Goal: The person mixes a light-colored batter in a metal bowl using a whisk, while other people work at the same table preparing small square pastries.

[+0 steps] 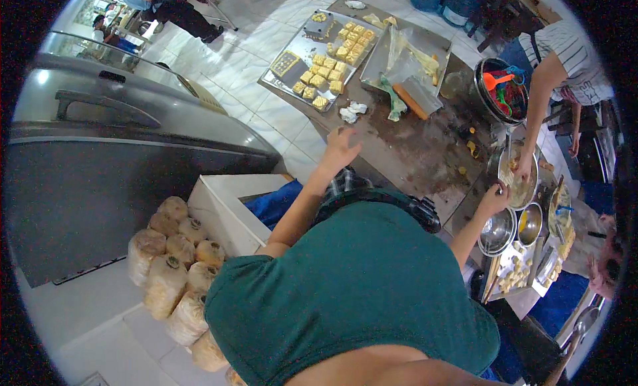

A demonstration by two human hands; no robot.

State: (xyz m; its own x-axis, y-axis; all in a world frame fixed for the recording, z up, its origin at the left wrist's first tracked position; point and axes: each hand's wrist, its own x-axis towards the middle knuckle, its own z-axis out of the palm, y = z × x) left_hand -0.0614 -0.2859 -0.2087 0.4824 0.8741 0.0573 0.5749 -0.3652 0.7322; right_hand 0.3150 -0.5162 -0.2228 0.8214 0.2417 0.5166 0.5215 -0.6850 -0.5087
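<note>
My left hand (340, 148) is raised at the table's near edge, fingers apart and nothing in it. Just beyond it lies a crumpled white paper or cloth (353, 112). My right hand (493, 200) is at the near rim of a large metal bowl (523, 199), fingers curled; whether it grips the rim or a small dark thing is unclear. A co-worker's hand (523, 168) reaches into that same bowl. Below my right hand are an empty-looking metal bowl (498, 232) and a smaller bowl with yellow contents (529, 225).
A tray (299, 46) bears small yellow-topped cakes and two larger decorated ones. Beside it, a metal pan (374, 69) holds piping bags and a scraper (416, 99). A tub of utensils (481, 97) and a tray of dough pieces (516, 274) stand rightward. Wrapped bundles (167, 281) sit left.
</note>
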